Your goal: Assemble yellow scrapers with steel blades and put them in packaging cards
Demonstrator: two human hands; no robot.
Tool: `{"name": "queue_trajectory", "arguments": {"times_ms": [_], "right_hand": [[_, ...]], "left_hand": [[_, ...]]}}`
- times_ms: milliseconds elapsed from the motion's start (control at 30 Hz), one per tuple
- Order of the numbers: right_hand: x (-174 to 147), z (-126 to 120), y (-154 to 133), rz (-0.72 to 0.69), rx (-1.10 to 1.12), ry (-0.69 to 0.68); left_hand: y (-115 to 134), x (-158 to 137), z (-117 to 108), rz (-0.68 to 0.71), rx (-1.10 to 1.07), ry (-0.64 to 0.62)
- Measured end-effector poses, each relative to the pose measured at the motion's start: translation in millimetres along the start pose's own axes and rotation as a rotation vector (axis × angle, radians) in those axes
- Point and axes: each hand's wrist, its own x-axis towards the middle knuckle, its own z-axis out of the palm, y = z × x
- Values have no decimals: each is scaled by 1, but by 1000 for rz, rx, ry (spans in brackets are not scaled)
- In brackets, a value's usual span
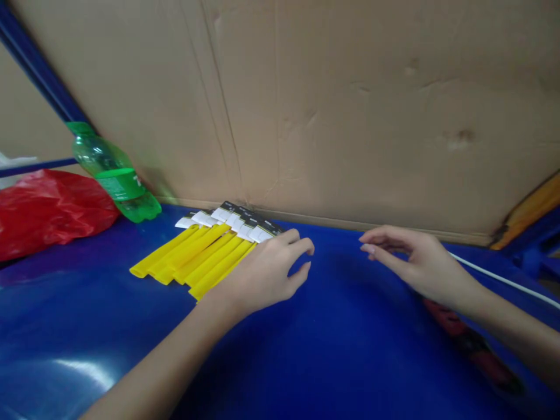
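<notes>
My left hand (280, 265) is beside the right edge of a row of flat yellow strips (196, 256). Its thumb and fingers are bent but apart, with nothing between them. Each strip seems to end in a black-and-white card (236, 219), and they overlap like a fan. To the right, my right hand (406, 254) hovers over the blue tabletop (332, 350), with a gap between thumb and fingers and nothing held. Under my right wrist lies a blurred red and black object (459, 332), partly hidden by my forearm; its kind is unclear.
A green plastic bottle (116, 175) leans at the back left, next to a red plastic bag (56, 204). A cardboard panel (328, 116) stands along the table's back edge. From behind my right wrist a white cable (503, 277) runs off to the right.
</notes>
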Motion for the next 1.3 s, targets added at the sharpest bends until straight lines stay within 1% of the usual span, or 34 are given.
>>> {"name": "queue_trajectory", "arguments": {"times_ms": [100,167,267,400,567,733,867,1067,1300], "right_hand": [[-22,-20,15,1,-166,112],[-37,-29,24,18,-230,134],[-57,-36,37,65,-206,133],[-70,-38,52,145,-91,133],[-73,-35,61,223,55,74],[-75,-37,60,226,166,86],[-76,-38,56,241,144,72],[-75,-38,54,264,46,49],[-74,-37,51,271,48,60]], "left_hand": [[17,7,19,75,-23,-39],[25,11,34,113,-24,-70],[31,17,51,144,-18,-97],[33,25,64,119,-3,-66],[33,32,67,98,-27,-36],[31,31,68,90,-78,-22],[31,29,66,82,-111,-29],[29,26,63,80,-136,-50],[28,23,62,94,-147,-58]]}}
